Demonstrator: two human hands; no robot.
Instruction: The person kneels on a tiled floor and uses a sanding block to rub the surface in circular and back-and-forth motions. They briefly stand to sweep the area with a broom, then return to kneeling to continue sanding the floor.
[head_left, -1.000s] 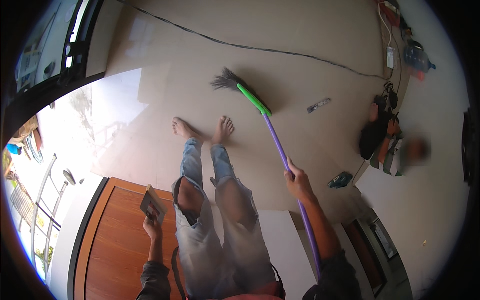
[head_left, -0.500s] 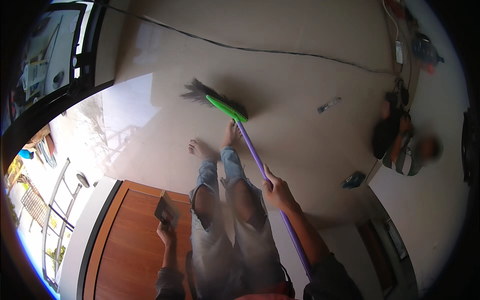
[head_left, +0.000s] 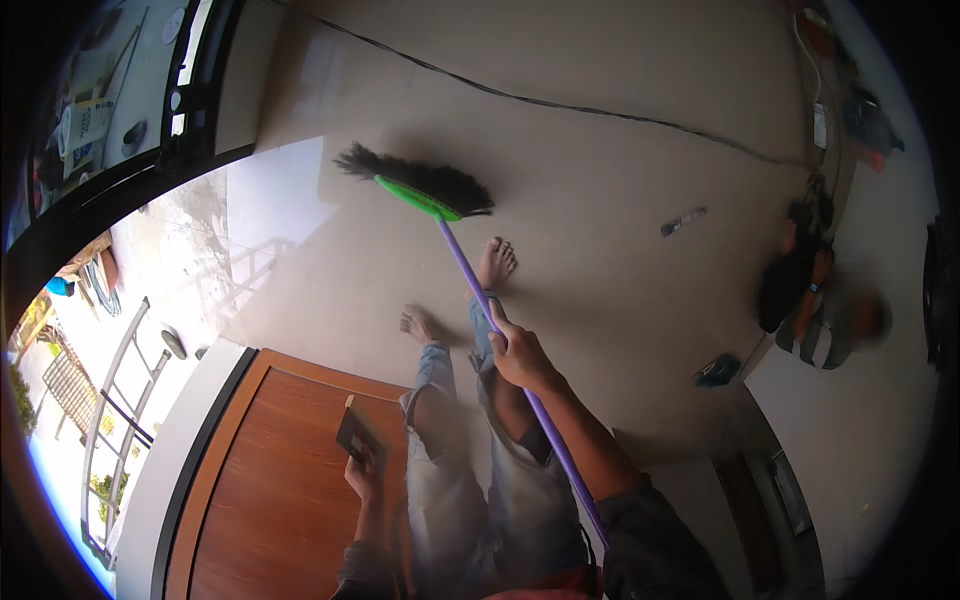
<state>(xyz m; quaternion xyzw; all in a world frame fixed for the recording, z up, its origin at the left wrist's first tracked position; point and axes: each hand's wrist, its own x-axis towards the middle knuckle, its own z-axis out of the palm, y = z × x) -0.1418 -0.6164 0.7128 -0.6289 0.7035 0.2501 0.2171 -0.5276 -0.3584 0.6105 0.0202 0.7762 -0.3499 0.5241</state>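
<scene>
My right hand (head_left: pixel 523 355) is closed around the purple handle of a broom (head_left: pixel 461 262). The broom's green head with dark bristles (head_left: pixel 440 184) rests on the pale floor, ahead of my bare feet. In my left hand (head_left: pixel 364 474) is a flat, dark, rectangular thing with a pale edge (head_left: pixel 358 436), held low in front of the wooden door; its exact kind I cannot make out. The handle's upper end runs back past my right forearm.
A black cable (head_left: pixel 480 88) lies across the far floor. To the right are a small flat item (head_left: pixel 683 222), a dark shoe-like thing (head_left: pixel 717 370) and a person seated by the wall (head_left: pixel 806 300). At left, a doorway shows a metal ladder-like frame (head_left: pixel 125 420) outside.
The broom head has swept left and slightly away, its bristles fanning out. My right hand has moved left with the handle. My right foot has stepped right relative to the broom.
</scene>
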